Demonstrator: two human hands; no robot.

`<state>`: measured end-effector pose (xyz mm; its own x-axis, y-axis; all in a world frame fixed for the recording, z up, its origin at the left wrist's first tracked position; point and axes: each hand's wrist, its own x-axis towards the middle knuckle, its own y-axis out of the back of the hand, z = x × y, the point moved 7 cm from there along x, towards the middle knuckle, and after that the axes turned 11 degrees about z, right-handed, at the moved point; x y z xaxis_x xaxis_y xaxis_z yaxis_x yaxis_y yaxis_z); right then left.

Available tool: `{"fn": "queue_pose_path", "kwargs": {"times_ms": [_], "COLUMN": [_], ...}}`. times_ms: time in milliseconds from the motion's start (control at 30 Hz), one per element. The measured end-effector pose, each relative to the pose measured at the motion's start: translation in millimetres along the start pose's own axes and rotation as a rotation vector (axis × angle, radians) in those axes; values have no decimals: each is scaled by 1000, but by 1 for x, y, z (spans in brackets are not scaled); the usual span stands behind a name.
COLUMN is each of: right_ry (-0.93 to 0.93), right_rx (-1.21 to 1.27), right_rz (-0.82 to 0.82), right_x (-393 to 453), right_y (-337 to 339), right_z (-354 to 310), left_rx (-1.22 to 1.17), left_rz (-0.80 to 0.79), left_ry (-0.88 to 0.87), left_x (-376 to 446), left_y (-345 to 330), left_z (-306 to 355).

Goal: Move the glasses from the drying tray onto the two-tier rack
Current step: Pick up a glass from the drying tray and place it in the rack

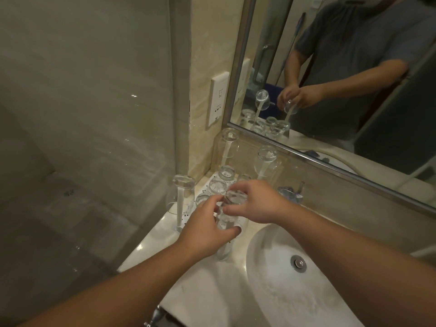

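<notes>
Bathroom counter beside a white sink (264,289) — mid-frame.
Our left hand (205,232) and right hand (257,201) both curl round one upturned glass (232,208), seemingly over a rack peg (225,251) — more glasses (218,186) sit just behind.

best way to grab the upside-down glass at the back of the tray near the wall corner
Grip the glass around its upper side wall, just below the upturned base, coming down from above and the sink side. It stands mouth-down on the drying tray, so there is no rim to pinch, and other glasses crowd close around its lower part.
</notes>
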<state>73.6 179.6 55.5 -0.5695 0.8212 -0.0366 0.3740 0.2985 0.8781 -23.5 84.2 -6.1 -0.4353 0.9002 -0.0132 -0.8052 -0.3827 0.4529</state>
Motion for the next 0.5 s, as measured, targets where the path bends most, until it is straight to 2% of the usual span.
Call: {"fn": "queue_pose_path", "kwargs": {"times_ms": [133,267,400,500], "right_ry": [15,63,84,84], "right_rx": [31,46,72,97], "right_rz": [39,124,198,235], "right_x": [2,1,-3,-6], "right_y": [20,44,64,72], "right_z": [-5,-13,-17,-19], "left_rx": [-52,-213,-388,-586], "left_rz": [45,122,207,253], "left_ry": [-27,42,183,394], "left_x": [4,0,-12,-25], "left_y": [13,23,33,32], "left_z": [12,13,15,15]}}
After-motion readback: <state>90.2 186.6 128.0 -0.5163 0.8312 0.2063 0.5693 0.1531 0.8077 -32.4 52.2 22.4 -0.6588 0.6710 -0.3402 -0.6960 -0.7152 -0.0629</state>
